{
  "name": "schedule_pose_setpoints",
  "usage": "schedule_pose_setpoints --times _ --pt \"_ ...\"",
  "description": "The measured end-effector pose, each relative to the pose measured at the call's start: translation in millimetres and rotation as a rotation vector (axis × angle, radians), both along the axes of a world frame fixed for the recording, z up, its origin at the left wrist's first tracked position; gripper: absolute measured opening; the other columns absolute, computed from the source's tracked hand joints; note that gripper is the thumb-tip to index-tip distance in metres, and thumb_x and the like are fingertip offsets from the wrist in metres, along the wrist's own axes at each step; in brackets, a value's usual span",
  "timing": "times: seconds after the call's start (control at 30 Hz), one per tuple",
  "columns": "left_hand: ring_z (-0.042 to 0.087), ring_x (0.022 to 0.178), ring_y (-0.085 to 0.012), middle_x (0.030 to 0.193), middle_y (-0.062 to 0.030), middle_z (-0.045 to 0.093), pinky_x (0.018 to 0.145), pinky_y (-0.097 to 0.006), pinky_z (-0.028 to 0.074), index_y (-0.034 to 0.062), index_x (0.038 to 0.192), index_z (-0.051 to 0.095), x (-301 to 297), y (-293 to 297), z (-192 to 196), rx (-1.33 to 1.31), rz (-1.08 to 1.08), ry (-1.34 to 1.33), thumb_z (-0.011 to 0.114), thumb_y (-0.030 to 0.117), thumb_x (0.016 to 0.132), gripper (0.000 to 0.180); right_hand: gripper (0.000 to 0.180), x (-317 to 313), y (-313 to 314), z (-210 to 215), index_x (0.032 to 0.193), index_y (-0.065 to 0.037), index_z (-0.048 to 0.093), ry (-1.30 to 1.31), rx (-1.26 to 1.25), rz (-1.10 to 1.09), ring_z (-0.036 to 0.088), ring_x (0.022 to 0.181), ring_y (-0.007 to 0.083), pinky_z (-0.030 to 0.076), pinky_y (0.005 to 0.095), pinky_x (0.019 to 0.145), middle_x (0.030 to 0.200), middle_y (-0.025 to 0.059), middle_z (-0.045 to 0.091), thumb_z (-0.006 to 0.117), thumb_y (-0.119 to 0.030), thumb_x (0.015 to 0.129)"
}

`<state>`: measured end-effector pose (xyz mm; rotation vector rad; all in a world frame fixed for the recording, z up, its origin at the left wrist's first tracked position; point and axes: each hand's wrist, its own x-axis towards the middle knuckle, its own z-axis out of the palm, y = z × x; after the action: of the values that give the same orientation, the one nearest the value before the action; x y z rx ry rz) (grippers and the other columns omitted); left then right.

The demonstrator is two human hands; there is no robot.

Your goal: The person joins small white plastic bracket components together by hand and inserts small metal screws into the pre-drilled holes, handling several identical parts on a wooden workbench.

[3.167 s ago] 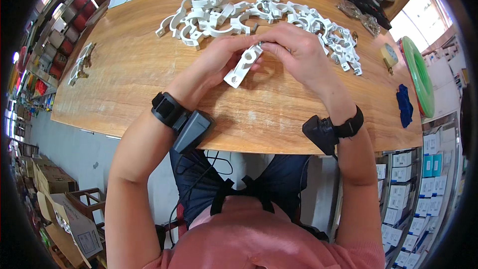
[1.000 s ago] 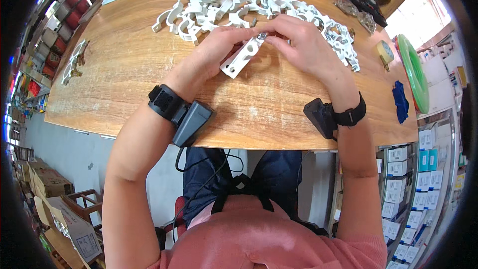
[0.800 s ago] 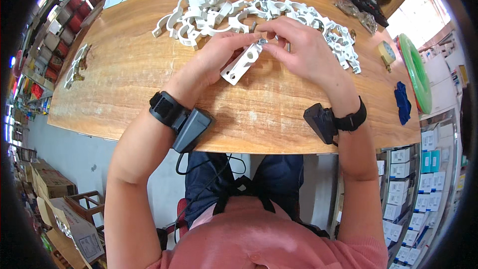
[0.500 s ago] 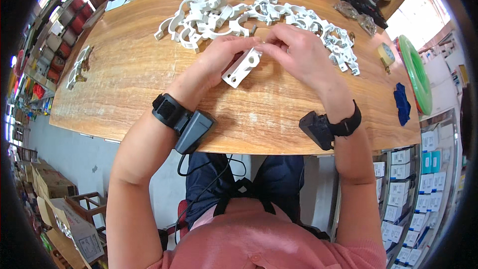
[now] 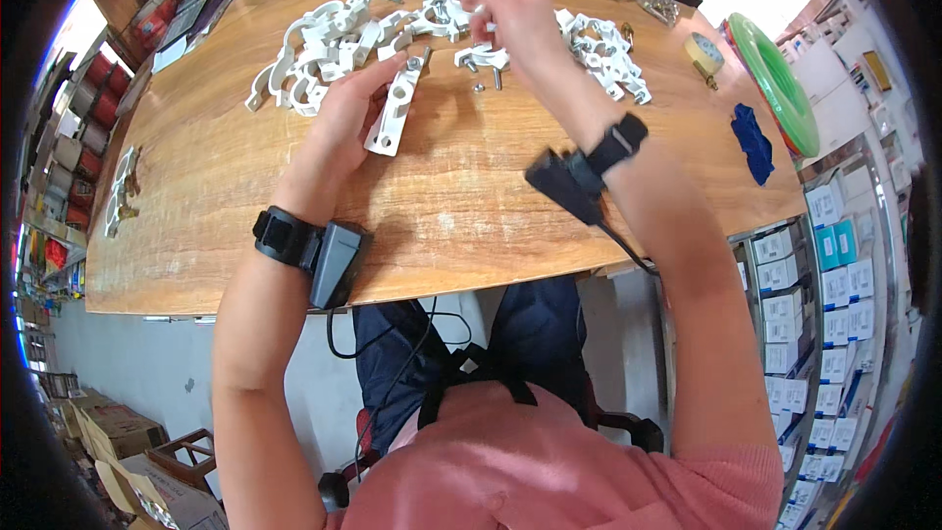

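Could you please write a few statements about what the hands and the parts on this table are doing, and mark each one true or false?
1. The left hand holds a white plastic clamp just above the wooden table. True.
2. The right hand rests flat on the table beside the clamp. False: it is raised over the heap of white clamps, fingers pinched together.
3. A green ring lies near the table's right edge. True.
4. A blue cloth covers the heap of clamps. False: it lies apart from them, by the green ring.
5. Both wrists wear black bands. True.
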<state>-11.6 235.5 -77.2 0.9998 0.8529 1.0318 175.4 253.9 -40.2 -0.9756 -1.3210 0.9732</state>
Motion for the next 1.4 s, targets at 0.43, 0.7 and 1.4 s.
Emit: schedule_pose_setpoints --times 0.43,0.7,1.4 --pt "0.056 0.057 -0.0106 0.07 -0.0044 0.059 0.05 -0.021 0.047 0.0015 0.085 0.059 6.0 -3.2 2.0 -0.027 -0.031 0.015 0.056 0.023 0.083 0.022 0.02 13.1 -19.7 -30.0 0.086 -0.003 0.058 -0.016 -0.075 0.117 0.049 0.056 0.0053 0.036 0.0189 0.047 0.071 0.0009 0.057 0.057 -0.022 0.082" --pt "0.058 0.066 -0.0111 0.078 -0.0049 0.06 0.057 -0.023 0.05 0.0006 0.104 0.053 0.3 -10.5 1.4 -0.04 -0.055 0.0 0.046 0.021 0.088 0.027 0.02 -0.9 -42.7 -29.4 0.096 -0.005 0.063 -0.411 0.269 0.168 0.046 0.06 0.0048 0.04 0.0186 0.054 0.074 -0.0003 0.059 0.062 -0.013 0.077" --pt "0.056 0.065 -0.0104 0.077 -0.0029 0.059 0.057 -0.023 0.05 0.0002 0.093 0.056 17.0 2.1 13.2 -0.079 -0.144 0.029 0.048 0.02 0.087 0.022 0.018 -4.1 -34.2 -28.9 0.093 -0.008 0.062 -0.445 0.357 0.022 0.045 0.055 0.0058 0.039 0.0214 0.051 0.07 0.0006 0.058 0.062 -0.018 0.078"
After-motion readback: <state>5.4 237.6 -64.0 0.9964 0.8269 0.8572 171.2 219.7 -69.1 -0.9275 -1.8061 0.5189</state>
